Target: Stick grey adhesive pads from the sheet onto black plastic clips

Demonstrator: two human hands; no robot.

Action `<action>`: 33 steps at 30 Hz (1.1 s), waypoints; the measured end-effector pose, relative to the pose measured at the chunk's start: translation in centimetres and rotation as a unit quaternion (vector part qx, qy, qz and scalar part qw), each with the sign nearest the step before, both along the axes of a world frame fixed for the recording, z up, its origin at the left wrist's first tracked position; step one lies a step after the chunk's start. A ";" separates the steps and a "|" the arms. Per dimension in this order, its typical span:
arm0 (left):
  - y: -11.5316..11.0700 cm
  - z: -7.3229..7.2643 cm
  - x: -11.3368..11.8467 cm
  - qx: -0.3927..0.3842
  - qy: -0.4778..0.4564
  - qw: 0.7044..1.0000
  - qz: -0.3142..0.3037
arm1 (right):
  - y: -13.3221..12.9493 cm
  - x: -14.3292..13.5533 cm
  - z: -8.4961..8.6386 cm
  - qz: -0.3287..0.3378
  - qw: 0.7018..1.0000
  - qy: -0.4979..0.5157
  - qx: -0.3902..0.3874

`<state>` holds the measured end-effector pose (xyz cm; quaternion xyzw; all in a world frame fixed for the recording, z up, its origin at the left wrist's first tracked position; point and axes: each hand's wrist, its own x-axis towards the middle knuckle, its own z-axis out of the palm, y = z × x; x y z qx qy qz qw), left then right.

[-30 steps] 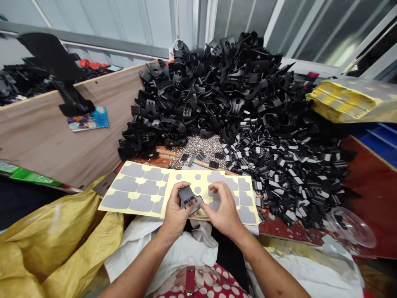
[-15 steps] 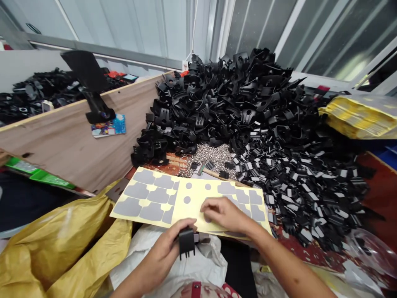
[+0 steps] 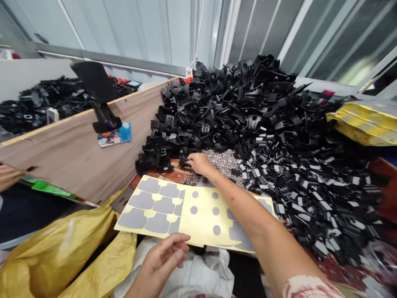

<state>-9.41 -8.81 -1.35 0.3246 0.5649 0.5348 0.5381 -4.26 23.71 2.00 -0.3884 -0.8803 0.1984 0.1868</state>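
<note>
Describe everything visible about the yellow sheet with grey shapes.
The yellow sheet looks like paper backing, lying roughly flat before the shiny metal pieces. Its left part carries rows of grey tapered shapes; a straight seam or edge divides this from a part with five visible grey circles and more such shapes at right. The right forearm crosses above, hiding some. The left hand is by the front edge; whether either touches it, I cannot tell.

Single head-worn view, looking forward and down, close over the worktable (image 3: 388, 198), wall (image 3: 133, 35) beyond

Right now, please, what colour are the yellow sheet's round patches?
The round patches are grey; see head view.
</note>
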 end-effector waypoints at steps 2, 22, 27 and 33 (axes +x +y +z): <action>0.8 0.5 -0.1 -0.026 -0.086 0.996 -0.002 | -1.5 3.2 0.6 -0.002 1.000 0.006 0.001; 14.6 5.4 11.0 -0.032 -0.295 0.952 -0.074 | -14.5 23.1 -2.3 -0.060 0.974 0.181 0.122; 14.8 5.5 12.2 -0.015 -0.194 0.980 -0.037 | -17.4 26.2 -2.5 -0.052 0.964 0.207 0.159; 17.3 3.7 14.6 -0.041 -0.138 0.981 -0.132 | -22.0 28.4 -4.7 -0.089 0.977 0.166 0.100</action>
